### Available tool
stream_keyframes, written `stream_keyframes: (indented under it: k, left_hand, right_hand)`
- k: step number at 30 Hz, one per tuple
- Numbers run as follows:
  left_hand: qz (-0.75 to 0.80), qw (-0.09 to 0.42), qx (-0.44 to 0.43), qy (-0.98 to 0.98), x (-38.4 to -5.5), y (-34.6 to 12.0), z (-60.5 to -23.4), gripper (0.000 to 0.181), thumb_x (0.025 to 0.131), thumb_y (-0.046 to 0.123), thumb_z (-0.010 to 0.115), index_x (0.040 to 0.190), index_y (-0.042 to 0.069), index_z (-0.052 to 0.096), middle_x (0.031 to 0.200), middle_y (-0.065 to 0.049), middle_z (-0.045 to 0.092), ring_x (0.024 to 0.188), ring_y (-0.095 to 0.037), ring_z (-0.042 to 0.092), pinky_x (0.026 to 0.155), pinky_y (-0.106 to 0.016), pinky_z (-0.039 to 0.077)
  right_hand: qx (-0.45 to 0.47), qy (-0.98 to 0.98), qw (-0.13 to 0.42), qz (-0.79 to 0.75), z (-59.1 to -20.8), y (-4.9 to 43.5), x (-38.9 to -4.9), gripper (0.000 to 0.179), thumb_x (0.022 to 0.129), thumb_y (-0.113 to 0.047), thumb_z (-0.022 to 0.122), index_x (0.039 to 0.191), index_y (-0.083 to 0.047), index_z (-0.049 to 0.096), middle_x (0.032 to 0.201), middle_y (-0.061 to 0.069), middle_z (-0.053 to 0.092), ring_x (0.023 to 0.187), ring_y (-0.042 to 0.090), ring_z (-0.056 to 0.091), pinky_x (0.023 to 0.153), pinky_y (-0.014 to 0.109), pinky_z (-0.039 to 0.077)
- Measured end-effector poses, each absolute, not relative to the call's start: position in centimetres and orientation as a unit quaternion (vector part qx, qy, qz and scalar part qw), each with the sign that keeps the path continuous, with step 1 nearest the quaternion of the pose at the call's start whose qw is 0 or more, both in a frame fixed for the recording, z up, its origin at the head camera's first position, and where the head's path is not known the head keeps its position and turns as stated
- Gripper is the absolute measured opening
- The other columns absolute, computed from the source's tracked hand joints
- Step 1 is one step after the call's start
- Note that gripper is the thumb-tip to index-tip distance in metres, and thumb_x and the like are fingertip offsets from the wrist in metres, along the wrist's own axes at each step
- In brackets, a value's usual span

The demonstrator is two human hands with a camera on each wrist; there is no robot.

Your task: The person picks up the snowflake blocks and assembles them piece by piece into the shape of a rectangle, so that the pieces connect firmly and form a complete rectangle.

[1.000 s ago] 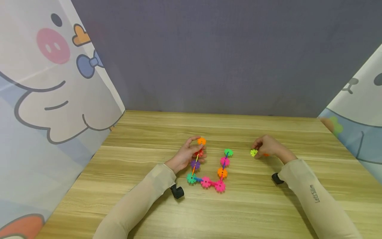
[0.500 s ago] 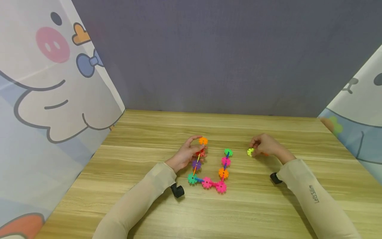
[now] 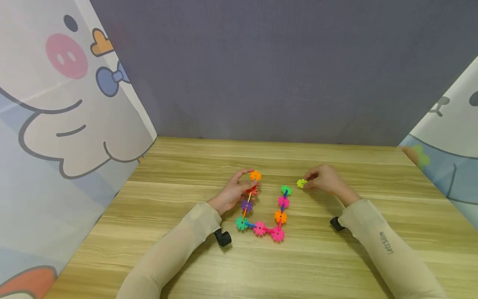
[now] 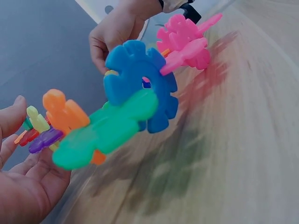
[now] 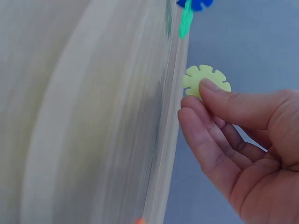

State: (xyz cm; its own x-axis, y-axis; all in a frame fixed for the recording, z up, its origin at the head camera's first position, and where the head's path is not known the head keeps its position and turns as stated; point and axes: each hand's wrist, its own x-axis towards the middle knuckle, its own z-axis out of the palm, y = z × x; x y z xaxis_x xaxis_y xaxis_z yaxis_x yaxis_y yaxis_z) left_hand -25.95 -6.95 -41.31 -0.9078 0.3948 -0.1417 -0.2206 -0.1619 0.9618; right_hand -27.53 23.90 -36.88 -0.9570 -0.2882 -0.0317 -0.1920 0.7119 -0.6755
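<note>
Moved since earlier: right hand [image 3: 324, 179] has carried the yellow-green disc [image 3: 301, 183] leftward, from well right of the chain to just beside its green top disc [image 3: 286, 190]; left hand [image 3: 234, 192] has stayed at the chain's left branch; the chain has barely shifted on the counter [image 3: 186, 257]

Right grip: thumb and fingertips [image 5: 211, 88] pinch the yellow-green disc [image 5: 205, 80] by its edge; the disc shows its notched rim in the right wrist view; the other fingers curl under it

Left grip: fingers curled loosely round the upper left branch of the chain [image 3: 261, 207]; thumb near the orange disc [image 3: 255, 175] at its top; the red piece [image 3: 252, 191] below it sits against the fingers; how firmly the hand grips it cannot be told

Chain: U-shaped run of notched plastic discs; left branch orange, red, purple [image 3: 246, 205], teal [image 3: 241, 223]; bottom two pink discs [image 3: 277, 234]; right branch orange, pink, green at the top

Left wrist view: blue disc [image 4: 140, 91] slotted crosswise into a green one [image 4: 105, 130], pink discs [image 4: 184, 42] beyond; the picture is motion-blurred

Surroundings: grey backdrop [image 3: 261, 66] behind the counter; cartoon-printed curtains [image 3: 56, 104] at both sides; both arms in beige sleeves [image 3: 175, 249]
</note>
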Motion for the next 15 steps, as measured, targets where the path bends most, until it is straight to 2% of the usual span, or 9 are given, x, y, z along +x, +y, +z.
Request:
stream_keyframes:
  k: [15]
  left_hand:
    - [0.764, 0.196, 0.076, 0.61, -25.8, -6.6, -41.0, 0.053, 0.102, 0.003, 0.054, 0.151, 0.008, 0.035, 0.124, -0.026, 0.064, 0.074, -0.014, 0.068, 0.064, -0.03, 0.057]
  right_hand:
    - [-0.162, 0.913, 0.043, -0.372, -36.9, 19.5, -27.2, 0.013, 0.088, 0.0, 0.072, 0.097, 0.01, 0.074, 0.082, 0.015, 0.074, 0.069, 0.024, 0.071, 0.061, 0.03, 0.059]
